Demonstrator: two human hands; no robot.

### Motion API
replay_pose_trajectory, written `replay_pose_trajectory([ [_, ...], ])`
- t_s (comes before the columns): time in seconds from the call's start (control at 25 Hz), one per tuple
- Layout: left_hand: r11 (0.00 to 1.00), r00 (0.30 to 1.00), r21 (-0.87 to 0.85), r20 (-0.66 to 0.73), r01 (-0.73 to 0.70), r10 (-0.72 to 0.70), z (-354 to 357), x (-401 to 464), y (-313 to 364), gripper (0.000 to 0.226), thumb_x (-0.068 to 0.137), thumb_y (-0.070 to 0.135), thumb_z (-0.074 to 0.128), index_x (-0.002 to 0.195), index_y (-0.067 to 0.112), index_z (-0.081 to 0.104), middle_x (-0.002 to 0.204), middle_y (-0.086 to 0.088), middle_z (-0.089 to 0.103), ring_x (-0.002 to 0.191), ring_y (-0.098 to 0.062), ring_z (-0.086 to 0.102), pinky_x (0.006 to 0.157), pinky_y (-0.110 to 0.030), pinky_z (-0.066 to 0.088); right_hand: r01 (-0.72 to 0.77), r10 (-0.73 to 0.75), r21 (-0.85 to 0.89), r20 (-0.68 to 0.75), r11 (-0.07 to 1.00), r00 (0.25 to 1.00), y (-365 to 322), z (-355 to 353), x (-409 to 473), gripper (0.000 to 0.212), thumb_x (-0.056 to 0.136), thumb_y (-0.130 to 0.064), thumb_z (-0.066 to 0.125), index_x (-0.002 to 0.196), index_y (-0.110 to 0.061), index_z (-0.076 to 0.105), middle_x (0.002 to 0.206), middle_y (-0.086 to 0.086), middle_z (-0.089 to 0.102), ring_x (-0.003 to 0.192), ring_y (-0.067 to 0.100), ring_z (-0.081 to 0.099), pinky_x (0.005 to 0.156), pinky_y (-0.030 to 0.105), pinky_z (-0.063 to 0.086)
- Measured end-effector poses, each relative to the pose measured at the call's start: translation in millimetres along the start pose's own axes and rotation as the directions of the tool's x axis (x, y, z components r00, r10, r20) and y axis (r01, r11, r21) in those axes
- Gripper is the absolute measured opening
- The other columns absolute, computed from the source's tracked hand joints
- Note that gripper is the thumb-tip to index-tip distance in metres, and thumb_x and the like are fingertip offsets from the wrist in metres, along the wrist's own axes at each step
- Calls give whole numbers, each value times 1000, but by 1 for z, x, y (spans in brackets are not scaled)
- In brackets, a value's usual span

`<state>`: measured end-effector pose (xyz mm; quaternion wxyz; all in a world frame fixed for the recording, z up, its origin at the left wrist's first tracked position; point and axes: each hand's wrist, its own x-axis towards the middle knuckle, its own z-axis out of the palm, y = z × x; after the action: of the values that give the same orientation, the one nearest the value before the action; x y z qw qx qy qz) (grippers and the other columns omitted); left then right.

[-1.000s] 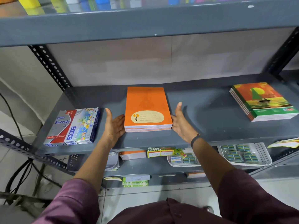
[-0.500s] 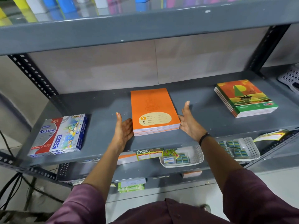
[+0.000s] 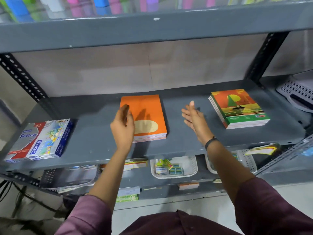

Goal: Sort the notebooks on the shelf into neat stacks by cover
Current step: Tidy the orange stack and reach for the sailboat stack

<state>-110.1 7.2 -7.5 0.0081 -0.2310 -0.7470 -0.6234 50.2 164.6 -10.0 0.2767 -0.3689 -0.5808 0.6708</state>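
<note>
A stack of orange notebooks (image 3: 149, 112) lies in the middle of the grey shelf (image 3: 186, 141). A second stack with a sailboat cover (image 3: 237, 107) lies to the right. My left hand (image 3: 122, 126) hovers over the orange stack's left edge, fingers apart, holding nothing. My right hand (image 3: 194, 119) is raised above the shelf between the two stacks, fingers spread, touching neither stack.
Two boxes of pastels (image 3: 40, 139) lie at the shelf's left end. A perforated grey basket (image 3: 298, 92) sits at far right. White trays (image 3: 174, 167) of small items stand on the lower shelf. Coloured bottles (image 3: 101, 4) stand on the shelf overhead.
Both hands have come off the sides of the orange stack. The left hand lifted over its left edge; the right hand moved right, away from it. The view has shifted.
</note>
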Motion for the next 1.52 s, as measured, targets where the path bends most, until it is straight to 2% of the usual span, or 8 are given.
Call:
replay_pose_trajectory([
  [0.16, 939, 963, -251, 190, 234, -189, 99, -45, 31, 22, 89, 2, 51, 108, -3, 61, 115, -24, 66, 103, -26, 62, 96, -36, 45, 154, -185, -249, -106, 956, 977, -17, -64, 12, 34, 94, -17, 52, 123, 1, 57, 125, 22, 62, 112, 23, 60, 102, 35, 45],
  [0.32, 892, 898, -247, 332, 377, -288, 182, -99, 52, 31, 91, 6, 51, 121, -2, 54, 127, -20, 59, 113, -24, 56, 93, -18, 39, 256, -359, -429, -177, 866, 916, -20, -135, 18, 28, 92, -5, 52, 116, 5, 62, 121, 21, 65, 104, 20, 59, 89, 18, 46],
  [0.72, 855, 744, -100, 551, 509, -378, 254, -157, 83, 50, 95, 17, 41, 144, 12, 28, 147, -8, 42, 133, -21, 42, 106, -25, 30, -61, -144, -334, -556, 941, 818, 4, -254, 15, 48, 94, -45, 42, 126, -12, 56, 133, 15, 57, 123, 30, 53, 104, 38, 39],
  [1.0, 777, 686, -97, 547, 622, -480, 269, -161, 84, 60, 95, 36, 31, 148, 23, 7, 153, -4, 33, 140, -22, 31, 116, -36, 19, -113, 93, -56, -289, 992, 953, -5, -272, 12, 83, 82, -74, 13, 147, -24, 21, 143, 11, 47, 99, 7, 60, 98, 28, 36],
  [1.12, 752, 660, -103, 565, 651, -495, 267, -156, 82, 73, 86, 44, 35, 148, 23, 2, 146, -11, 44, 136, -26, 39, 119, -42, 22, -127, 117, -33, -221, 991, 968, -11, -265, 5, 118, 44, -92, 24, 144, -30, 26, 132, -1, 56, 110, 11, 56, 104, 31, 30],
  [1.28, 747, 648, -95, 577, 658, -497, 260, -151, 83, 82, 74, 47, 35, 147, 20, 8, 142, -13, 48, 133, -27, 41, 117, -44, 25, -55, 51, -19, -170, 998, 984, -9, -258, 2, 72, 37, -94, 27, 82, -52, 65, 80, -28, 69, 87, -7, 60, 105, 31, 28],
  [1.44, 744, 646, -83, 567, 663, -512, 247, -144, 74, 80, 71, 46, 35, 141, 10, 23, 139, -13, 52, 131, -28, 44, 115, -46, 29, -38, 33, -43, -100, 998, 994, -9, -243, -2, 112, 36, -97, 25, 134, -44, 39, 127, -5, 62, 114, 8, 54, 116, 41, 19],
  [1.52, 749, 650, -67, 551, 659, -523, 238, -139, 70, 82, 68, 49, 33, 140, 11, 28, 141, -10, 49, 133, -26, 43, 116, -45, 28, -16, 14, -38, -58, 999, 998, -7, -232, 1, 80, 40, -96, 23, 106, -62, 53, 102, -20, 72, 103, 1, 58, 116, 43, 17],
])
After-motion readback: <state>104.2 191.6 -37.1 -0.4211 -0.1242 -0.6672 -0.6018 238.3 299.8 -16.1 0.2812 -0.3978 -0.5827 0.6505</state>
